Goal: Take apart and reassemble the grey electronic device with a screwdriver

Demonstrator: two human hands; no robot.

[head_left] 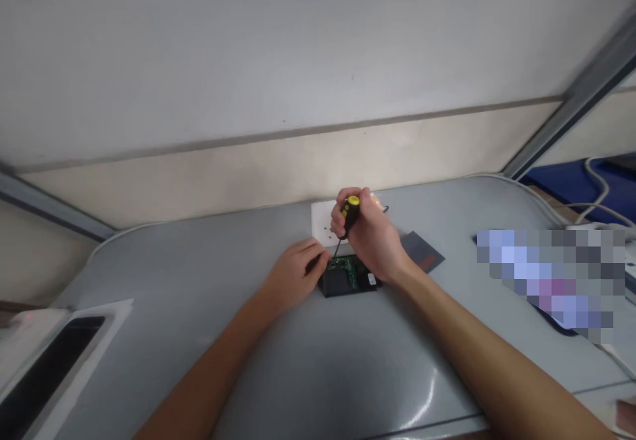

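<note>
Under right hand [370,238] (gripping screwdriver [349,213]): circuit board [350,271], left hand [295,271] alongside.

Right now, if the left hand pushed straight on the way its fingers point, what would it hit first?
Probably the black case holding the green board: fingertips of the left hand seem to touch its left edge, with the screwdriver beyond. Depth is unclear.
</note>
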